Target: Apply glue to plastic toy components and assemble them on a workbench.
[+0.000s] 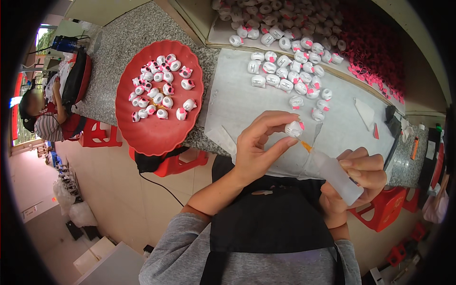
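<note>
Between the thumb and fingertips of my left hand point(259, 147) is a small white figurine head point(293, 128) with a pink piece on it. My right hand point(363, 178) grips a translucent squeeze bottle point(335, 175), tilted so that its orange nozzle point(306, 145) points up at the head. The nozzle tip is at or very near the head's lower edge; whether they touch I cannot tell. Beyond my hands, several similar white heads point(285, 85) lie in loose rows on a pale work sheet point(237, 102).
To the left, a red scalloped plate point(159, 141) holds several white-and-pink heads. At the back are a heap of white heads point(289, 14) and a pile of small pink pieces point(375, 52). Red stools point(380, 211) stand below the granite counter point(137, 23). Another person point(50, 121) sits far left.
</note>
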`<state>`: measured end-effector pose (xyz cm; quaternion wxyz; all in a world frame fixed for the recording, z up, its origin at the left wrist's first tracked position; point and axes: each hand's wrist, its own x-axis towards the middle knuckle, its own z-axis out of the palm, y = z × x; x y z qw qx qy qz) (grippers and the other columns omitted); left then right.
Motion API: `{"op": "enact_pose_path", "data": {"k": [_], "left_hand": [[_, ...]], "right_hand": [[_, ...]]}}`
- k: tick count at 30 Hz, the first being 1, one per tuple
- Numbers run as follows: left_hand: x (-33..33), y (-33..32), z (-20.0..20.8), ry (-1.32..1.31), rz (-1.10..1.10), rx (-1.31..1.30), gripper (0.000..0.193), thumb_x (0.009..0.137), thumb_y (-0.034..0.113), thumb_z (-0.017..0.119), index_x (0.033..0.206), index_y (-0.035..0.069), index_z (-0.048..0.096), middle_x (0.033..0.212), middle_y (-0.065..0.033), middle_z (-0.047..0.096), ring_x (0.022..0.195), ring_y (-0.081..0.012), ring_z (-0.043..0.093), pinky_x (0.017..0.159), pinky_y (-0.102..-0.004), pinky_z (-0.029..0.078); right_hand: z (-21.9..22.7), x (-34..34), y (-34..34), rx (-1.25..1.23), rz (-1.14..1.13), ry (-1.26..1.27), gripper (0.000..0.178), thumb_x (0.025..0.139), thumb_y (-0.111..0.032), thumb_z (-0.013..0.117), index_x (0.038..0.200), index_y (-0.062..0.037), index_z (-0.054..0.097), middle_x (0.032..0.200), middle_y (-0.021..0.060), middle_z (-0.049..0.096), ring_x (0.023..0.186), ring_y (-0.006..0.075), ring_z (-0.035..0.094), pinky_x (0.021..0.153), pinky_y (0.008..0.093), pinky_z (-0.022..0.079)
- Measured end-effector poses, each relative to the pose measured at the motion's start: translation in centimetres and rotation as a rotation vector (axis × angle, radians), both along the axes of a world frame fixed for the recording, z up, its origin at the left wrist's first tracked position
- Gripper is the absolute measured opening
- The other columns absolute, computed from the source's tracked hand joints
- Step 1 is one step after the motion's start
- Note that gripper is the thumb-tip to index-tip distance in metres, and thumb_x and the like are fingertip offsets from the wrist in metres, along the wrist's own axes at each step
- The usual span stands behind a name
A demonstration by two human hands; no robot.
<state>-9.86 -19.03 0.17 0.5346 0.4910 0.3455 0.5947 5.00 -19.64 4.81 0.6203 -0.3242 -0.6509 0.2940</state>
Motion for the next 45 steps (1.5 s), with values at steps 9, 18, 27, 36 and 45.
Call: {"op": "enact_pose_path", "data": {"k": [9, 18, 27, 36, 45], "left_hand": [[-0.4, 0.0, 0.3, -0.030, 0.056, -0.033, 0.034, 0.068, -0.009, 0.052, 0.100, -0.003, 0.044, 0.100, -0.0160, 0.047, 0.089, -0.0188, 0.049, 0.076, -0.0279, 0.039], [-3.8, 0.5, 0.5, -0.178, 0.271, -0.028, 0.034, 0.068, -0.009, 0.051, 0.101, -0.003, 0.043, 0.100, -0.0151, 0.049, 0.091, -0.0160, 0.049, 0.078, -0.0239, 0.037], [-3.5, 0.4, 0.7, -0.183, 0.296, -0.078, 0.032, 0.068, -0.006, 0.053, 0.098, -0.002, 0.042, 0.097, -0.0140, 0.050, 0.086, -0.0164, 0.051, 0.075, -0.0243, 0.040], [-3.8, 0.5, 0.4, -0.287, 0.155, -0.072, 0.033, 0.070, -0.007, 0.053, 0.101, -0.001, 0.042, 0.100, -0.0111, 0.048, 0.094, -0.0159, 0.047, 0.080, -0.0257, 0.038], [-1.7, 0.0, -0.7, -0.427, 0.018, -0.216, 0.034, 0.071, 0.005, 0.057, 0.100, 0.002, 0.042, 0.097, -0.0119, 0.050, 0.097, -0.0253, 0.047, 0.085, -0.0395, 0.035]], "right_hand": [[0.1, 0.4, 1.0, -0.017, -0.066, 0.116, 0.030, 0.060, -0.010, 0.064, 0.077, -0.0059, 0.039, 0.074, 0.0060, 0.041, 0.054, 0.0104, 0.038, 0.045, 0.0196, 0.035], [-1.4, 5.7, 8.1, -0.480, -0.193, 0.053, 0.026, 0.066, 0.002, 0.051, 0.090, -0.0015, 0.043, 0.082, 0.0064, 0.046, 0.064, 0.0110, 0.048, 0.046, 0.0199, 0.039], [-3.5, 6.8, 13.3, -0.209, -0.413, -0.966, 0.021, 0.068, -0.015, 0.058, 0.082, 0.0002, 0.052, 0.080, 0.0143, 0.054, 0.073, 0.0305, 0.051, 0.065, 0.0326, 0.039], [-3.0, 7.3, 12.1, -0.163, -0.261, -0.955, 0.013, 0.066, -0.003, 0.055, 0.078, 0.0018, 0.051, 0.078, 0.0129, 0.051, 0.072, 0.0270, 0.050, 0.064, 0.0284, 0.038], [-0.8, 0.1, 4.0, -0.635, 0.079, 0.015, 0.004, 0.069, 0.002, 0.052, 0.073, 0.0013, 0.051, 0.071, 0.0073, 0.052, 0.050, 0.0080, 0.044, 0.040, 0.0168, 0.033]]}}
